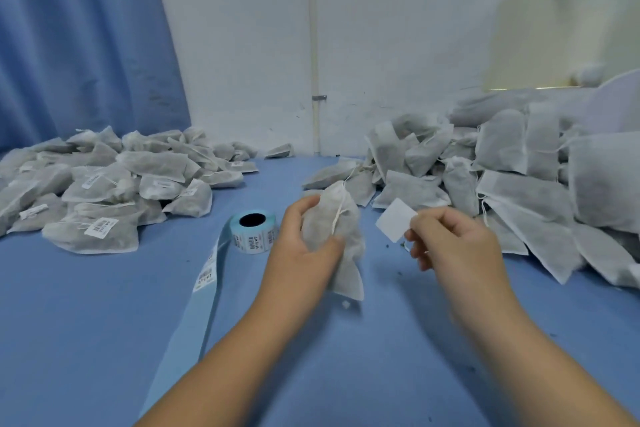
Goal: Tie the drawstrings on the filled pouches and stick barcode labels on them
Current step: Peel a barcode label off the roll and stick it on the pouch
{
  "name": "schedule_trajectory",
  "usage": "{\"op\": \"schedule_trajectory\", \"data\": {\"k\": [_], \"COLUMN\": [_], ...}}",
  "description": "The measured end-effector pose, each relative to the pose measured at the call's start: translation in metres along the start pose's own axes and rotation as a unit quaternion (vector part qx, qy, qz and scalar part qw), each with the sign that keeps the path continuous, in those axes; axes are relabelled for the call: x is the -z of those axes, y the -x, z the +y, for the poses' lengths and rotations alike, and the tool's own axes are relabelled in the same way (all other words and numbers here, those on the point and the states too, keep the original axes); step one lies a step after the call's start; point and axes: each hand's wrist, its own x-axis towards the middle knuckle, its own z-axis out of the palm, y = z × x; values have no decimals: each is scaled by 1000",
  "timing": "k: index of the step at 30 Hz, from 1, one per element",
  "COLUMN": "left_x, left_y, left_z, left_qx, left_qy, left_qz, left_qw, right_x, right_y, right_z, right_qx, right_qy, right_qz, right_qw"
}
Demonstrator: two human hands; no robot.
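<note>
Above the middle of the blue table (86, 340), the person is holding a filled pouch (349, 243) upright in the left hand (304, 246), whose fingers and thumb are curling round its body, probably so that a flat face is turning toward the other hand. The pouch's neck is looking cinched, with the drawstring (337, 215) hanging down its front, so the tying seems done for this one. Just beside it, not touching, the right hand (453, 243) is pinching a white label (396, 220) by one corner between thumb and fingertips; its blank side is facing the camera, which suggests the printed face is pointing away. The label roll (254, 232) is sitting near the left hand, its backing strip (204, 295) trailing toward the person, within easy reach for peeling. Labelled pouches (104, 184) are lying heaped at the left, while plain pouches (519, 177) are waiting at the right, apparently sorting finished from unfinished work.
</note>
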Motion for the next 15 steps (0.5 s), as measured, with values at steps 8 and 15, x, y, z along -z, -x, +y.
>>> {"op": "schedule_trajectory", "data": {"k": [8, 15], "left_x": [0, -3], "left_y": [4, 10], "left_z": [-19, -18], "left_qx": [77, 87], "left_qy": [55, 54], "left_qz": [8, 3], "left_qw": [995, 995], "right_x": [-16, -21], "right_y": [14, 19], "right_z": [-3, -9], "right_qx": [60, 23], "right_qy": [17, -75], "right_qz": [-43, -148], "right_qw": [997, 986]}}
